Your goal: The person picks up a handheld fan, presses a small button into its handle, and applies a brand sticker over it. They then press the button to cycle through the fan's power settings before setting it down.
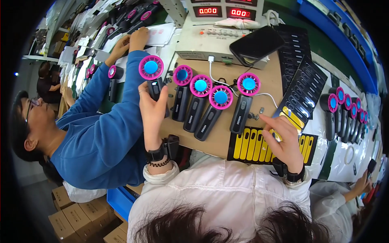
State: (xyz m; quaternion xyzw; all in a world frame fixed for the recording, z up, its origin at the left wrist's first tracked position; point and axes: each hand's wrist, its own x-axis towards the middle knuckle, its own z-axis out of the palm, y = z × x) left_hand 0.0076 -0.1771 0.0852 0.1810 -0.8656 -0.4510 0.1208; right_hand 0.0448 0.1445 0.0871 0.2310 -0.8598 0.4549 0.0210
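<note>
The left hand (152, 106) clasps the held fan (154, 86) by its black handle, thumb and fingers wrapped around it; the long axis points away from the person. The fan lies left of and beyond the right hand (285, 138), which curls over the yellow-strip sheet (246, 146) (whether its fingertips pinch anything cannot be told). Four fans (200, 86) lie between the hands; a white cable (210, 69) runs behind.

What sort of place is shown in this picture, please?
Most likely a small-electronics assembly workshop: matching handheld fans are grouped on the workbench, a bench instrument with red digital displays stands behind them, and cardboard boxes stand nearby.
</note>
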